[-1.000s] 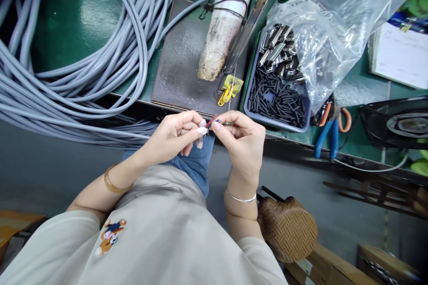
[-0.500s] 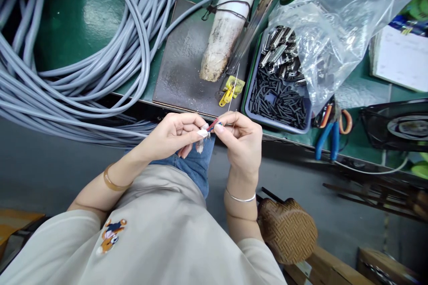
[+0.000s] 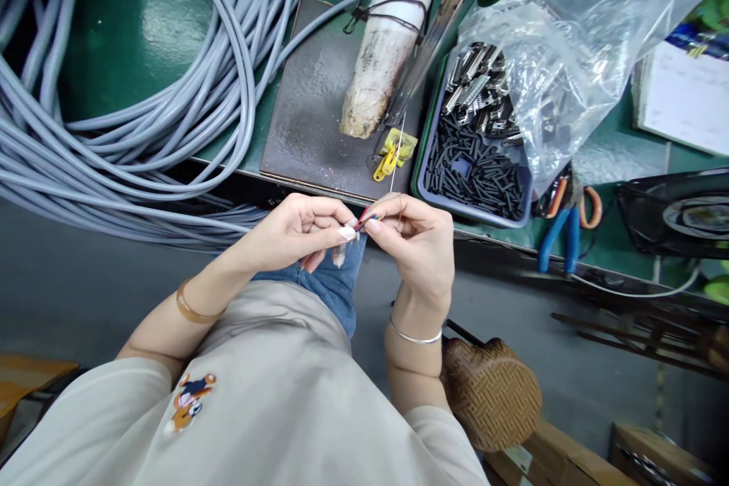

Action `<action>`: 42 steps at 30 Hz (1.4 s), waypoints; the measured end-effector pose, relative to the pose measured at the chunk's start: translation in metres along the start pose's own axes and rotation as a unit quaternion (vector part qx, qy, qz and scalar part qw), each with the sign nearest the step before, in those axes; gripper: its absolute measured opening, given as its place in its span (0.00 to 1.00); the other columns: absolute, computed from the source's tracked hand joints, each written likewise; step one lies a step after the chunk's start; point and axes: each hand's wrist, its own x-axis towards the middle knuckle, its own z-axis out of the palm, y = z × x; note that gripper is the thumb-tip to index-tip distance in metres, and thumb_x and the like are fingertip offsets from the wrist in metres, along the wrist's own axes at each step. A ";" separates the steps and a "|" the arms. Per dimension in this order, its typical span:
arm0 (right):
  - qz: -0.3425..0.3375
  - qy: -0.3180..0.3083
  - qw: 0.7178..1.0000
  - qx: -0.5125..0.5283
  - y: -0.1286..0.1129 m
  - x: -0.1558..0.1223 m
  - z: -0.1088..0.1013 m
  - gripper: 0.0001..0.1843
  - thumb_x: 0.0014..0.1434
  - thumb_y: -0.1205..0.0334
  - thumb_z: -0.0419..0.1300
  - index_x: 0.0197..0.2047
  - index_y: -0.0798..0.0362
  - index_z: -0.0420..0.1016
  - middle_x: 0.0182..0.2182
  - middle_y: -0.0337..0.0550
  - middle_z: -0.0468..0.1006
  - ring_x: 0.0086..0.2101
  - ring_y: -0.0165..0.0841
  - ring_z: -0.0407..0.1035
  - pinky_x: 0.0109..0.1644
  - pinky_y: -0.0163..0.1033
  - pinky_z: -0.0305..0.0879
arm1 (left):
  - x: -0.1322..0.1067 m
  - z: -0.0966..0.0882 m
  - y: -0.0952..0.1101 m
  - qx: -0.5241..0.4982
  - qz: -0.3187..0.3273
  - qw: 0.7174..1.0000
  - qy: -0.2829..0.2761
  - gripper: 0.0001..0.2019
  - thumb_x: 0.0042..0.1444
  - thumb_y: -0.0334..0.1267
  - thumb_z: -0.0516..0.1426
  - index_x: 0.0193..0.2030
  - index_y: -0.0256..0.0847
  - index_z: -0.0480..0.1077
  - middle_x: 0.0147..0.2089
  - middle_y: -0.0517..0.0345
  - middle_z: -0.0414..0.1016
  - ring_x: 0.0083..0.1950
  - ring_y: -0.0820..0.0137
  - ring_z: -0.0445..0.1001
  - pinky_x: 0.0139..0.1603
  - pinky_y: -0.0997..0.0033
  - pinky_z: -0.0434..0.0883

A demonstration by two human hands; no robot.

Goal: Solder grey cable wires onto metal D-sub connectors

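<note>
Thin coloured wires [image 3: 364, 222], red, blue and other colours, stretch across the small gap between my two hands, just in front of the table edge. My left hand [image 3: 304, 231] pinches them between thumb and forefinger, its other fingers curled. From the opposite side, my right hand [image 3: 418, 239] grips the wires' ends with its thumb and fingertips. Something pale and translucent [image 3: 339, 254] shows beneath the left fingertips; I cannot tell what it is. A thin wire-like strand runs up from the right fingers past a yellow tool [image 3: 388, 162] on the dark board [image 3: 313, 106].
Bundled grey cables [image 3: 228, 91] cover the left side. A blue bin [image 3: 527, 205] holds black sleeves and metal parts, partly under a plastic bag [image 3: 592, 38]. Blue-handled pliers [image 3: 561, 239] hang over the edge. A wrapped roll [image 3: 392, 30] lies above the board. A stool [image 3: 493, 395] stands behind right.
My right hand has shifted slightly to the right, and the wires between the fingertips are more spread apart. My left hand stays almost in place.
</note>
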 end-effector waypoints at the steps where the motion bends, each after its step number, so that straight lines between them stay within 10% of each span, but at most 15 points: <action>1: -0.002 -0.001 1.000 -0.002 0.000 0.000 0.000 0.06 0.55 0.60 0.70 0.29 0.51 0.80 0.24 0.34 0.72 0.20 0.20 0.52 0.22 0.32 0.44 | 0.000 0.000 0.000 0.002 -0.004 1.000 -0.002 0.21 0.56 0.53 0.67 0.39 0.34 0.73 0.25 0.58 0.76 0.16 0.80 0.65 0.15 0.80 0.64; 10: -0.049 0.003 0.994 -0.093 -0.006 -0.002 -0.004 0.04 0.55 0.65 0.68 0.30 0.53 0.80 0.23 0.31 0.69 0.19 0.18 0.46 0.23 0.33 0.40 | 0.002 0.009 -0.003 0.048 -0.011 0.998 0.050 0.14 0.57 0.44 0.66 0.34 0.36 0.69 0.26 0.61 0.73 0.20 0.81 0.64 0.18 0.83 0.63; 17: 0.012 0.087 0.994 0.062 0.011 -0.004 0.020 0.10 0.53 0.54 0.70 0.29 0.50 0.78 0.24 0.34 0.73 0.22 0.24 0.59 0.24 0.31 0.55 | 0.006 0.023 -0.008 0.046 0.102 0.980 0.165 0.11 0.53 0.38 0.66 0.37 0.39 0.69 0.21 0.71 0.57 0.21 0.81 0.55 0.22 0.80 0.57; 25: 0.024 0.104 0.979 0.175 0.011 -0.002 0.033 0.16 0.50 0.49 0.73 0.29 0.50 0.76 0.26 0.34 0.75 0.24 0.24 0.65 0.30 0.31 0.67 | 0.004 0.026 -0.009 0.201 0.226 0.925 0.232 0.07 0.60 0.39 0.61 0.33 0.38 0.75 0.25 0.64 0.68 0.23 0.80 0.57 0.25 0.77 0.58; 35: -0.119 0.150 0.981 -0.030 0.000 -0.011 0.025 0.07 0.64 0.58 0.66 0.33 0.49 0.78 0.29 0.35 0.73 0.25 0.23 0.60 0.27 0.34 0.55 | 0.004 0.028 -0.011 0.302 0.309 0.863 0.264 0.05 0.61 0.31 0.60 0.35 0.36 0.76 0.28 0.61 0.76 0.25 0.80 0.64 0.28 0.80 0.64; 42: -0.036 0.090 0.993 0.075 0.005 -0.009 0.023 0.17 0.64 0.45 0.64 0.34 0.49 0.73 0.26 0.34 0.72 0.25 0.26 0.64 0.28 0.34 0.61 | 0.007 0.026 -0.004 0.225 0.294 0.896 0.246 0.07 0.57 0.30 0.61 0.28 0.36 0.73 0.20 0.67 0.64 0.19 0.83 0.54 0.19 0.82 0.53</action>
